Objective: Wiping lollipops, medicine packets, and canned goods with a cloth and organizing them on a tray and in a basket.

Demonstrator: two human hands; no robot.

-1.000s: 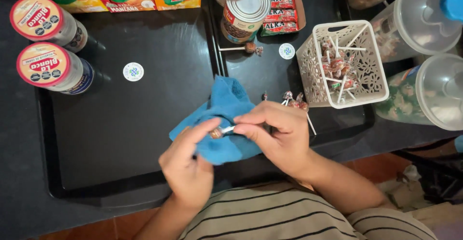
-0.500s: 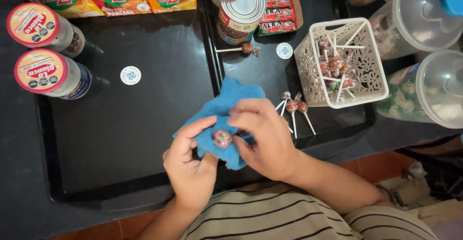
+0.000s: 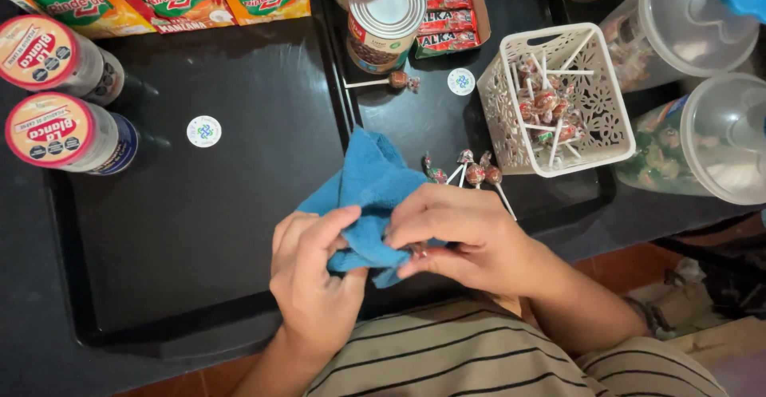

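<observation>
Both hands meet low over the black desk (image 3: 199, 229), wrists bent inward. The left hand (image 3: 315, 273) curls its fingers around the blue cloth (image 3: 369, 193), gripping its lower fold. The right hand (image 3: 459, 233) pinches a small wrapped lollipop (image 3: 418, 248) against the cloth. Loose lollipops (image 3: 471, 172) lie at one o'clock, the white basket (image 3: 558, 102) beyond

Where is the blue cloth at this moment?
In the head view the blue cloth sits low in the centre, bunched between the left hand and right hand, over the black tray, just left of the loose lollipops.
</observation>
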